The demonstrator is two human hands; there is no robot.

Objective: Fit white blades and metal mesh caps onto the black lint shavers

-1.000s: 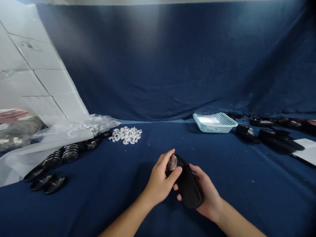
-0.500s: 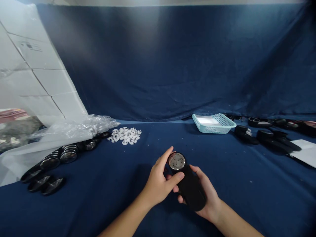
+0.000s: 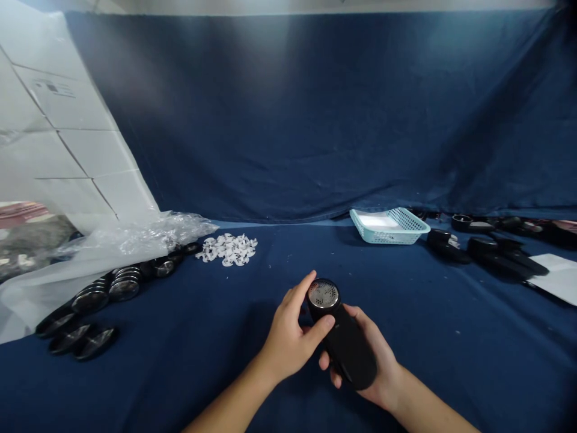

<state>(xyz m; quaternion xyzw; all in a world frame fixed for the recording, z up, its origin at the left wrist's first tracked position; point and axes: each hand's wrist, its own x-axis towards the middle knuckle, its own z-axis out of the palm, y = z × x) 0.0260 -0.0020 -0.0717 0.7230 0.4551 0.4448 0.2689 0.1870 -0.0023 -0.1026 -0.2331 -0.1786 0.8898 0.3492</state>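
Note:
A black fabric shaver [image 3: 349, 349] with a round, perforated metal head is held in front of me, tilted with its head up and to the left. My right hand [image 3: 381, 361] wraps round its body, the fingertips showing on the near left side. At the head end, my left hand [image 3: 293, 334] grips the shaver, thumb across the front below the metal guard and index finger along the rim. The other left fingers are mostly hidden behind it.
A pile of small white parts [image 3: 228, 249] lies at centre left. Farther left are black round caps with shiny rims [image 3: 125, 285] and plastic sheeting [image 3: 135, 234]. A light blue basket [image 3: 392, 234] stands at the back, with black shaver bodies [image 3: 500, 258] and white paper [image 3: 559, 276] to its right.
Both hands stay on the shaver, almost in the same place. Some right fingers have shifted slightly on the body. The view has moved very little.

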